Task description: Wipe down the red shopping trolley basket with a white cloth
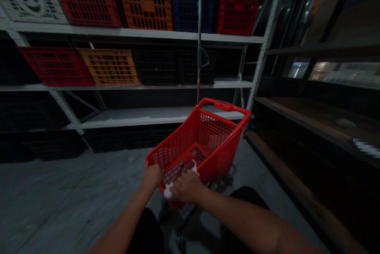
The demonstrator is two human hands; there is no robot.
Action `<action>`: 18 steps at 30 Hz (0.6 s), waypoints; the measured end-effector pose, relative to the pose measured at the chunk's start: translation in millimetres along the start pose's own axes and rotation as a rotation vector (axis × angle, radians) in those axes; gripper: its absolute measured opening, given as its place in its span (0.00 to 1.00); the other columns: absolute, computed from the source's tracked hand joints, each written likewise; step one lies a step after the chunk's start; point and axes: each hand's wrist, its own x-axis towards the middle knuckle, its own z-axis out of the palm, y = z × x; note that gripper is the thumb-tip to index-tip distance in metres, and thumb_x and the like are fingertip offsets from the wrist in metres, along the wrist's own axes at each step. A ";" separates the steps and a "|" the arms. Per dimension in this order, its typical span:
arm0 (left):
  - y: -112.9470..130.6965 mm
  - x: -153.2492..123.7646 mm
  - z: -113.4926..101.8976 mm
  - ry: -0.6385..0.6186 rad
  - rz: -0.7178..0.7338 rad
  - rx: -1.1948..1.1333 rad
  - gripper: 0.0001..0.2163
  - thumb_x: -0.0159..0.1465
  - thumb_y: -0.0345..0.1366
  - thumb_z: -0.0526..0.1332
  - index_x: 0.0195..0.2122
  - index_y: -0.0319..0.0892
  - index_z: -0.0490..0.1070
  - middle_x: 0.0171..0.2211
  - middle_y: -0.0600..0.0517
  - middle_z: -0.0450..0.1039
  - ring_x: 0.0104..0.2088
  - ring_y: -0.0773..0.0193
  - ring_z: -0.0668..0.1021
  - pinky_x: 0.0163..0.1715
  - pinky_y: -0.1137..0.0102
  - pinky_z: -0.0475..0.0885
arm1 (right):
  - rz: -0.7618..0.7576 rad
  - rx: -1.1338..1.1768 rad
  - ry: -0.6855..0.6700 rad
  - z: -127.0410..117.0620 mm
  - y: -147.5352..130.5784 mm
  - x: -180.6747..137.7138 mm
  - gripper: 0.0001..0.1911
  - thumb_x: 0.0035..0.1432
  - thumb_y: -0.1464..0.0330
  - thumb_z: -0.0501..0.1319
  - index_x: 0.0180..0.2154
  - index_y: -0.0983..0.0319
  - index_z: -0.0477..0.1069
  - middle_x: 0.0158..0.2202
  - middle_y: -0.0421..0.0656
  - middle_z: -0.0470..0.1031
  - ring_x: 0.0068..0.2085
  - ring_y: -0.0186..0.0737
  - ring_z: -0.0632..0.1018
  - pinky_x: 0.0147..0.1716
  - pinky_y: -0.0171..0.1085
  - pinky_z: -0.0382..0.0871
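A red plastic shopping cart [221,159] stands on the floor right in front of me, its handle at the far end. My left hand [153,177] is closed over the near left corner of the basket's rim. Against the near rim, my right hand [187,186] is closed on a white cloth [168,190], whose ends stick out on both sides of the fist. I cannot tell whether it is cloth or paper. The inside of the basket shows its slotted floor and walls. Beneath it, the frame and wheels are partly hidden in shadow.
A white metal shelf rack [166,34] rises behind the cart, holding plastic crates such as an orange crate [145,4] and a yellow crate [109,66]. A vertical metal pole [199,16] stands before it. Dark wooden shelves [311,115] line the right side. Grey floor [59,194] lies at left.
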 end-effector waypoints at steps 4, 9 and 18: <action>-2.8 5.0 0.3 -0.017 -0.003 -0.008 0.16 0.59 0.38 0.48 0.29 0.38 0.74 0.30 0.43 0.77 0.37 0.58 0.77 0.58 0.58 0.48 | 0.092 -0.160 -0.100 -30.0 91.5 -14.8 0.15 0.58 0.66 0.51 0.25 0.62 0.71 0.24 0.42 0.75 0.27 0.37 0.71 0.34 0.40 0.57; 0.9 3.7 0.0 0.000 -0.010 -0.007 0.17 0.59 0.38 0.47 0.30 0.37 0.74 0.30 0.42 0.77 0.37 0.56 0.77 0.58 0.56 0.47 | 0.310 -0.254 -0.128 -61.8 170.5 -25.4 0.17 0.61 0.67 0.49 0.26 0.65 0.72 0.28 0.47 0.76 0.34 0.39 0.72 0.41 0.42 0.55; 3.7 3.5 4.7 0.002 -0.028 0.012 0.18 0.59 0.39 0.47 0.32 0.36 0.74 0.32 0.40 0.77 0.38 0.54 0.77 0.57 0.54 0.46 | 0.110 0.008 -0.096 -6.5 -7.5 3.8 0.14 0.57 0.63 0.52 0.25 0.61 0.70 0.24 0.42 0.74 0.30 0.40 0.71 0.36 0.44 0.58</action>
